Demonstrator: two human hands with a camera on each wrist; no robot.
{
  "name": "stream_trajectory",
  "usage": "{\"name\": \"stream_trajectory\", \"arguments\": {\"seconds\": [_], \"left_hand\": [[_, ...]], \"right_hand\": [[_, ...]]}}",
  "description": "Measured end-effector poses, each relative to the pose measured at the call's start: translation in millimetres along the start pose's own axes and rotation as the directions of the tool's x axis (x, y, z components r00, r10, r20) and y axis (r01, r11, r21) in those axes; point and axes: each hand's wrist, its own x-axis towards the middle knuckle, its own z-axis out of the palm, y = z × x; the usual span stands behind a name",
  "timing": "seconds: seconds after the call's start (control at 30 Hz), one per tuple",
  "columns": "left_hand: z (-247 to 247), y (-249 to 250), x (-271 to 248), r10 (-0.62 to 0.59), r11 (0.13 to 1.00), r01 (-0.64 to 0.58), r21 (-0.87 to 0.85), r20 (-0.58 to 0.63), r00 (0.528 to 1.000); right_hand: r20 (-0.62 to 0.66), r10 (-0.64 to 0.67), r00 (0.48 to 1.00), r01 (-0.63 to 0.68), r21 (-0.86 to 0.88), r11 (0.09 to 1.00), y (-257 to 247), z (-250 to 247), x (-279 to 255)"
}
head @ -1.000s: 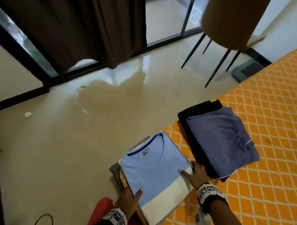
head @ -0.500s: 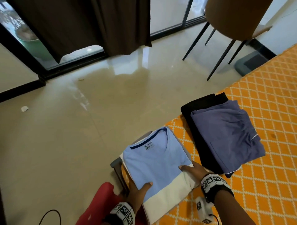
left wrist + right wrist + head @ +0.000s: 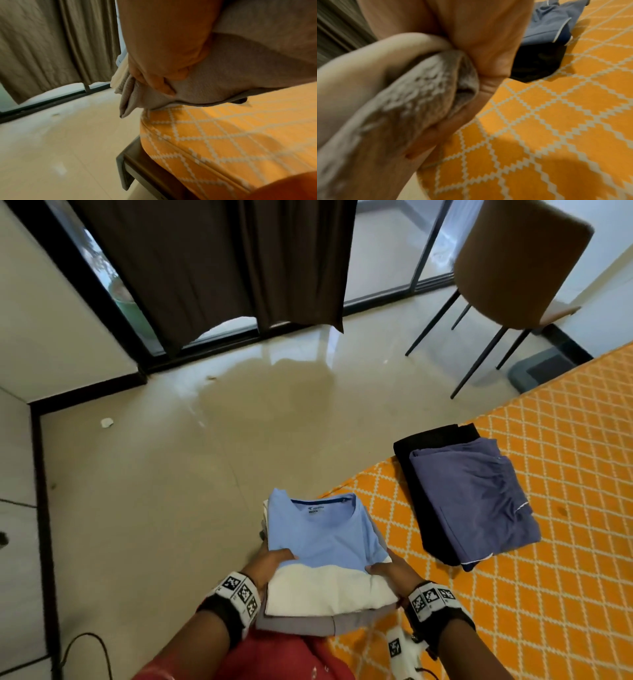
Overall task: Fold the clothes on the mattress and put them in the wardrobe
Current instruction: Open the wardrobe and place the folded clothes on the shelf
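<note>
Two hands are on one stack of folded clothes here, holding it up off the corner of the mattress [image 3: 513,559]. Left hand [image 3: 270,565] has its thumb on top of the light blue and white t-shirt [image 3: 325,546] and its fingers [image 3: 154,75] tucked under the grey garment [image 3: 298,626] at the bottom of the pile, so that grip is clamped round the stack's left edge. Right hand [image 3: 394,575] does the same on the other side: thumb over the white band, fingers [image 3: 440,129] curled underneath the grey fabric, pretty blurry in the right wrist view but the pinch is clear enough. The stack sits partly out past the mattress edge, over the tiled floor [image 3: 171,491].

Further along the orange diamond-pattern mattress there's a second pile, a dark blue folded garment [image 3: 476,501] lying on top of a black one [image 3: 421,474], well apart from the stack being held. From the left wrist view you can see the bed frame [image 3: 130,166] poking out under the mattress corner.

Background stuff: brown curtain [image 3: 212,268] over the glass doors, a tan chair [image 3: 513,258] with thin black legs near the far end of the mattress, and a small white scrap [image 3: 107,422] on the floor.
</note>
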Motion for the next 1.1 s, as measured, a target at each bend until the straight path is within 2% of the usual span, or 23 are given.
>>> {"name": "stream_trajectory", "arguments": {"seconds": [0.17, 0.3, 0.37, 0.5, 0.67, 0.73, 0.9, 1.03, 1.1], "left_hand": [[-31, 22, -96, 0.103, 0.992, -0.107, -0.074, -0.057, 0.993], [-54, 23, -190, 0.189, 0.959, -0.217, -0.180, -0.162, 0.969], [-66, 21, -239, 0.241, 0.932, -0.293, -0.215, -0.236, 0.941], [-89, 4, -327, 0.359, 0.846, -0.471, -0.249, -0.386, 0.850], [-119, -29, -422, 0.391, 0.709, -0.653, -0.266, -0.623, 0.678], [-131, -48, -458, 0.377, 0.650, -0.711, -0.270, -0.697, 0.609], [-162, -94, -544, 0.362, 0.522, -0.835, -0.173, -0.842, 0.401], [-196, -123, -623, 0.378, 0.484, -0.874, 0.036, -0.910, 0.171], [-211, -134, -673, 0.384, 0.452, -0.885, 0.109, -0.920, 0.083]], "right_hand": [[0.094, -0.099, 0.991, 0.104, -0.042, 0.994, -39, 30, -63], [0.246, -0.172, 0.954, 0.200, -0.095, 0.975, -74, 65, -118], [0.333, -0.189, 0.924, 0.239, -0.115, 0.964, -90, 89, -148], [0.505, -0.210, 0.837, 0.343, -0.186, 0.921, -105, 142, -188], [0.671, -0.213, 0.710, 0.470, -0.227, 0.853, -119, 228, -235], [0.735, -0.215, 0.643, 0.540, -0.236, 0.808, -123, 266, -258], [0.865, -0.176, 0.470, 0.688, -0.234, 0.687, -129, 367, -328], [0.932, -0.158, 0.326, 0.768, -0.163, 0.619, -123, 448, -403], [0.956, -0.171, 0.238, 0.788, -0.088, 0.609, -118, 485, -447]]}}
